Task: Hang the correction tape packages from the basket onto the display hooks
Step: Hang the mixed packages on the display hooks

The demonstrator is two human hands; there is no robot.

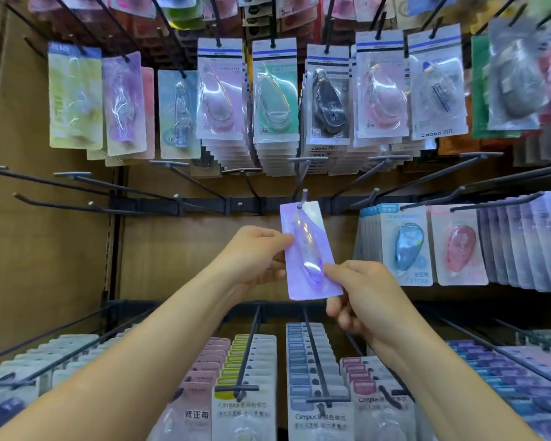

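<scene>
Head camera: caught at the threading step of the hanging. Held a purple correction tape package point(310, 253) up between both hands, left hand point(255, 253) pinching its left edge, right hand point(360, 294) pinching its lower right corner, both clamped on the one card and close together. Kept slightly tilted, top hole right at the tip of a display hook point(303, 198) just above the hands; could not tell whether already threaded through.

Judged next: called for a push away from the hands, along the wire, until hanging free, then letting go with both pinches. Called also for keeping the card square to the hook, to avoid snagging the hole's edge.

Open room left of the left hand, with bare hooks point(91, 204) there. Tighter right of the right hand, with blue correction tape packages point(406, 246) hanging near. Below the hands, rows of Campus packages point(320, 421) on loaded hooks. No basket in view.
</scene>
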